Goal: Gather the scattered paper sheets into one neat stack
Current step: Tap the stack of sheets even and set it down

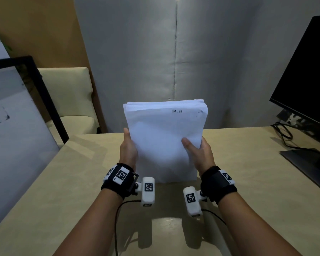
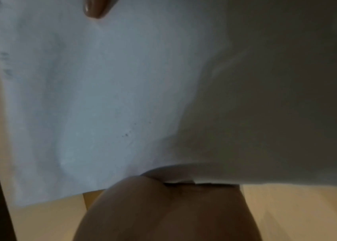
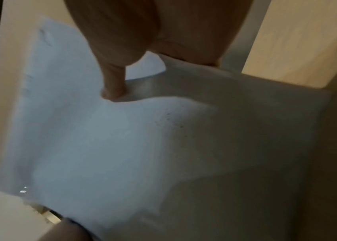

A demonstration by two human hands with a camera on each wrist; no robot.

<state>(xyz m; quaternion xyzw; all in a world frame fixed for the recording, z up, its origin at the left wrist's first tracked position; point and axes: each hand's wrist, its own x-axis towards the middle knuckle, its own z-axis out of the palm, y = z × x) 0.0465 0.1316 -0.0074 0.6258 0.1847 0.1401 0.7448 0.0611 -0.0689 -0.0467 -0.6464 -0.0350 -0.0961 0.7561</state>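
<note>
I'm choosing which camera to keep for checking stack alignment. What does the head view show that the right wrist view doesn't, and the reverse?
Only the head view shows the paper stack whole, stood on edge on the table, its slightly uneven top edges, the left hand on its left side, and the monitor. Only the right wrist view shows up close the thumb pressing a dent into the front sheet. Both show the right hand gripping the stack's right edge, and the tan tabletop.

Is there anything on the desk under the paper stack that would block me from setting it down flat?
Nothing visible does. Both hands, left and right, hold the paper stack upright on bare desk.
</note>
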